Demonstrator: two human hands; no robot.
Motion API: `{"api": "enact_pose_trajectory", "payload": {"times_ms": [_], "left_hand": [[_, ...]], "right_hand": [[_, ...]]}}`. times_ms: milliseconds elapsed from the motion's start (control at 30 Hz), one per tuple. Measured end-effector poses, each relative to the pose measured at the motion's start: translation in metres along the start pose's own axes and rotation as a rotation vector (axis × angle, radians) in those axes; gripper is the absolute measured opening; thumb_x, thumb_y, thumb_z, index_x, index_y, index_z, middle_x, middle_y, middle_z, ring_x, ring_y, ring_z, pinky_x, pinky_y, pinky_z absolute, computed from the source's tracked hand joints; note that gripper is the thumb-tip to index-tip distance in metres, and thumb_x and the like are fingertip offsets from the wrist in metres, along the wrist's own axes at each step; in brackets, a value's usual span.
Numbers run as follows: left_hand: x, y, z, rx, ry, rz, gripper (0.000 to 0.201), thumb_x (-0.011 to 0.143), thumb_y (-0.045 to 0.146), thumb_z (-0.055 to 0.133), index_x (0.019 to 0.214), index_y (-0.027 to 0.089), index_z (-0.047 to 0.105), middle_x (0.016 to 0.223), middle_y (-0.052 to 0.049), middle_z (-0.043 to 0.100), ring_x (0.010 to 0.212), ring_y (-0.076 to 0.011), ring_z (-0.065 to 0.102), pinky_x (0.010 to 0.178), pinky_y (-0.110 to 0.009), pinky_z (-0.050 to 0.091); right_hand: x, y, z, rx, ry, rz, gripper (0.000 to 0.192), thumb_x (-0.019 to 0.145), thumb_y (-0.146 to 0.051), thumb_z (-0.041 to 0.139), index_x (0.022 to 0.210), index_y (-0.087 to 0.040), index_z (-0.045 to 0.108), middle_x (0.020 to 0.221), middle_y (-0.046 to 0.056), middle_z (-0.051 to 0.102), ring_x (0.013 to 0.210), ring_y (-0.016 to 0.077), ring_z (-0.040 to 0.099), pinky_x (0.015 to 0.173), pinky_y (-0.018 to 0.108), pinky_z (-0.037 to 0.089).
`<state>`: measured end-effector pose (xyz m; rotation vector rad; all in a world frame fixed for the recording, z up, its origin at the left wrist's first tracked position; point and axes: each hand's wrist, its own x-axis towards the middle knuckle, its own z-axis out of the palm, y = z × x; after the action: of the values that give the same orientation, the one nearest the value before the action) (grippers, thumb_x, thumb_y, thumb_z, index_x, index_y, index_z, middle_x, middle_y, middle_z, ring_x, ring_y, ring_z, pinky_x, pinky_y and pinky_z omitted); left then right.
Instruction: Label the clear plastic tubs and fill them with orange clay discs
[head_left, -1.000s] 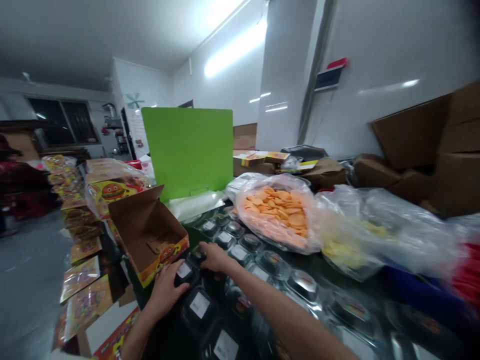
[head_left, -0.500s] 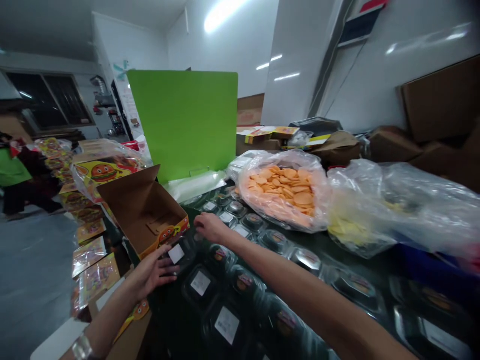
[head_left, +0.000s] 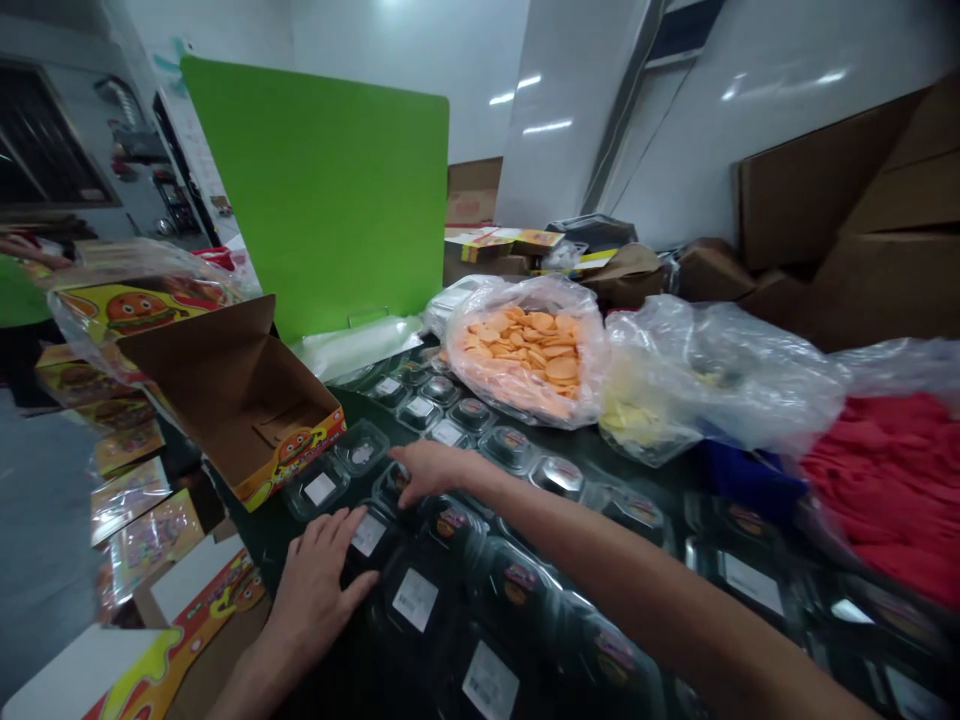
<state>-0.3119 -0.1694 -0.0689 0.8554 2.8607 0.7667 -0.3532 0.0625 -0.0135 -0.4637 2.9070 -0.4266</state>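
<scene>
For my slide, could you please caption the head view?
Both hands, left hand and right hand, rest on small clear plastic lidded containers beside an open brown cardboard box.

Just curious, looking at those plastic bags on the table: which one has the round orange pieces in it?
The left bag, beside the green board. The middle bag shows yellow contents, and the right one red.

Your left hand (head_left: 319,580) lies palm down, fingers spread and loosely flat, its forearm coming in from the lower left. Your right hand (head_left: 426,470) reaches farther forward, palm down, fingers curled downward, with the bare right arm stretched long across from the lower right corner.
</scene>
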Motion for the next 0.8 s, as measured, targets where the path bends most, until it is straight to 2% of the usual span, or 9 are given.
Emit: {"api": "enact_pose_trajectory", "payload": {"times_ms": [100,200,300,367,433,533,633,700,800], "left_hand": [[0.012,-0.002,0.003,0.015,0.059,0.007,0.056,0.076,0.034,0.059,0.13,0.023,0.052,0.129,-0.01,0.058,0.12,-0.0307,0.047,0.098,-0.05,0.038],[0.014,-0.004,-0.003,-0.112,0.12,-0.07,0.056,0.078,0.037,0.054,0.131,0.02,0.048,0.119,-0.01,0.06,0.108,-0.0267,0.055,0.091,-0.043,0.045],[0.008,-0.003,-0.014,-0.146,0.141,-0.147,0.053,0.078,0.038,0.052,0.127,0.02,0.05,0.113,-0.01,0.061,0.099,-0.026,0.059,0.079,-0.039,0.052],[0.0,-0.002,-0.02,-0.135,0.191,-0.083,0.045,0.079,0.038,0.05,0.12,0.019,0.056,0.115,-0.011,0.061,0.104,-0.0274,0.058,0.081,-0.04,0.052],[-0.009,-0.002,-0.021,-0.121,0.228,0.054,0.042,0.082,0.038,0.048,0.118,0.02,0.058,0.123,-0.011,0.059,0.114,-0.0282,0.053,0.094,-0.043,0.047],[-0.017,-0.003,-0.013,-0.066,0.098,0.205,0.049,0.083,0.037,0.052,0.131,0.024,0.051,0.141,-0.01,0.048,0.131,-0.0303,0.04,0.107,-0.051,0.035],[-0.013,-0.007,-0.001,-0.007,-0.077,0.168,0.056,0.079,0.033,0.058,0.134,0.026,0.05,0.146,-0.011,0.042,0.134,-0.0342,0.036,0.108,-0.057,0.031],[-0.008,-0.008,0.004,-0.014,-0.099,0.133,0.058,0.076,0.031,0.06,0.132,0.023,0.051,0.143,-0.012,0.046,0.133,-0.0341,0.037,0.109,-0.056,0.03],[-0.004,-0.008,0.006,-0.109,-0.018,0.113,0.062,0.071,0.026,0.06,0.132,0.019,0.05,0.139,-0.012,0.049,0.132,-0.0311,0.038,0.111,-0.051,0.028]], "right_hand": [[-0.01,0.002,0.008,0.045,0.081,0.001,0.057,0.069,-0.026,0.078,0.121,-0.014,0.059,0.105,0.011,0.069,0.093,0.026,0.065,0.073,0.028,0.048],[-0.015,-0.006,0.002,0.106,0.156,-0.002,0.047,0.08,-0.022,0.065,0.125,-0.014,0.054,0.106,0.008,0.068,0.09,0.0203,0.065,0.074,0.025,0.048],[-0.024,-0.014,-0.008,0.152,0.144,-0.061,0.047,0.081,-0.026,0.066,0.125,-0.017,0.054,0.107,0.004,0.067,0.091,0.0174,0.065,0.075,0.022,0.048],[-0.031,-0.015,-0.011,0.148,0.125,-0.082,0.046,0.079,-0.027,0.069,0.122,-0.018,0.057,0.111,0.006,0.065,0.098,0.0204,0.062,0.082,0.025,0.047],[-0.035,-0.011,-0.006,0.122,0.114,-0.062,0.049,0.077,-0.029,0.071,0.122,-0.015,0.057,0.114,0.011,0.063,0.102,0.0252,0.06,0.086,0.03,0.046],[-0.036,-0.008,0.009,0.061,0.106,0.01,0.059,0.07,-0.036,0.076,0.12,-0.011,0.057,0.11,0.018,0.063,0.098,0.0327,0.06,0.08,0.037,0.048],[-0.03,-0.015,0.026,0.002,0.127,0.039,0.054,0.068,-0.036,0.075,0.114,-0.012,0.059,0.103,0.018,0.064,0.095,0.036,0.059,0.075,0.04,0.049],[-0.026,-0.022,0.032,-0.012,0.154,0.019,0.052,0.069,-0.034,0.072,0.115,-0.014,0.058,0.102,0.016,0.064,0.094,0.0344,0.059,0.074,0.039,0.049],[-0.023,-0.029,0.032,0.001,0.205,0.0,0.055,0.071,-0.033,0.067,0.121,-0.013,0.054,0.099,0.015,0.065,0.092,0.0323,0.06,0.078,0.039,0.048]]}}
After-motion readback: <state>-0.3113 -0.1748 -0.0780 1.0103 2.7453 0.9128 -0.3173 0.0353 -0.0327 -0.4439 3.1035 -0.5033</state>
